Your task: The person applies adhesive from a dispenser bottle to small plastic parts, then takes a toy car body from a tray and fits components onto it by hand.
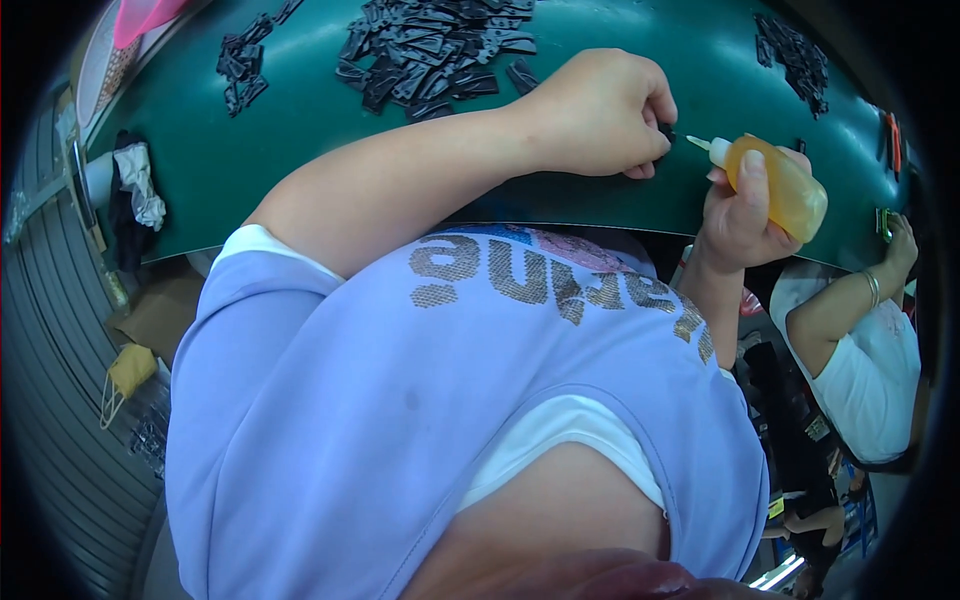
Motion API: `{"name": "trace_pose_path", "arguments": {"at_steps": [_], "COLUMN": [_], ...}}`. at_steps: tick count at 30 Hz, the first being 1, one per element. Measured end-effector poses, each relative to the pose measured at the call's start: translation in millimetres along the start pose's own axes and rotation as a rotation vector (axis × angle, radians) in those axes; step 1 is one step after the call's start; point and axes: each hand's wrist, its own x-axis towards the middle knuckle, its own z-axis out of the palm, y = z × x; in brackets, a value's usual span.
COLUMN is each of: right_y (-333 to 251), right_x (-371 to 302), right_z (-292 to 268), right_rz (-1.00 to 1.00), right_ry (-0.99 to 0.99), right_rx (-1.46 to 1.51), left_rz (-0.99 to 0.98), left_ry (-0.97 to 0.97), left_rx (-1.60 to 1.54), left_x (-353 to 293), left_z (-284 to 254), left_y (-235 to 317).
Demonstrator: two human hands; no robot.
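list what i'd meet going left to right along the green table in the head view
Crumpled white cloth → small cluster of flat black pieces → large heap of flat black pieces → bare left hand pinching a small black piece → translucent yellow squeeze bottle with a white nozzle → slim orange-red object

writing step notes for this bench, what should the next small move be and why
Probably ease the yellow bottle's nozzle slightly left to the small black piece: the left hand pinches that piece, the right hand holds the bottle with its nozzle pointing that way, and a gap shows between them.
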Motion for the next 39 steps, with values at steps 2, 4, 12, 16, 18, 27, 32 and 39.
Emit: {"name": "trace_pose_path", "arguments": {"at_steps": [2, 4, 12, 16, 18, 27, 32, 39], "right_y": [1, 1, 3, 1, 3, 4, -1, 2], "right_x": [-1, -2, -2, -2, -2, -4, -2, -2], "right_z": [1, 2, -1, -5, -2, -2, -2, -8], "right_rz": [0.005, 0.006, -0.015, 0.007, -0.021, -0.036, -0.037, -0.029], "right_ry": [-0.012, 0.001, -0.019, -0.034, -0.031, 0.005, -0.009, 0.009], "right_rx": [0.001, -0.002, -0.014, -0.035, -0.03, 0.012, -0.022, -0.013], "left_rz": [-0.015, -0.004, -0.008, 0.002, 0.004, 0.007, 0.001, -0.003], "left_ry": [0.009, -0.001, -0.006, -0.005, -0.008, -0.003, -0.01, -0.015], "left_rx": [0.004, 0.005, 0.023, 0.01, -0.003, -0.001, 0.01, -0.007], "left_x": [-1, 0, 2, -1, 1, 1, 2, 2], "left_z": [-2, -3, -1, -2, 0, 0, 2, 5], "left_y": [-1, -3, -1, -1, -3, -4, -3, -3]}}
